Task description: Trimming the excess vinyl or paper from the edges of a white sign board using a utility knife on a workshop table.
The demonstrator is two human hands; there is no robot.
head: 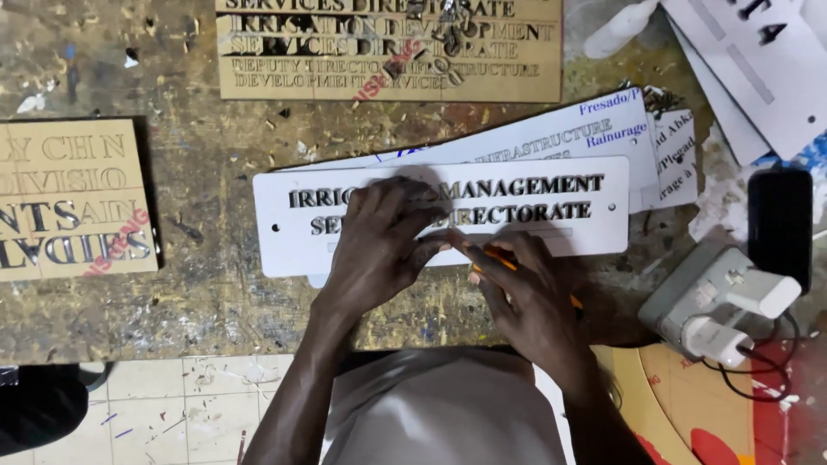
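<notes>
- I am taking the scarred wooden workbench [215, 310] as my landmark; everything below is placed against it.
- A tan sheet with cut-out lettering [388, 47] is lying along the bench's far edge.
- A second tan lettered sheet [69, 198] is sitting at the bench's left side, on a dark backing.
- A stack of white printed plates [603, 129] is fanning out toward the bench's far right.
- A black phone [780, 224] is resting at the bench's right edge.
- A white power strip [698, 297] with two white plugs is sitting just beside it, nearer me.
- Pale floor tiles [172, 405] are showing below the bench's near edge.
</notes>
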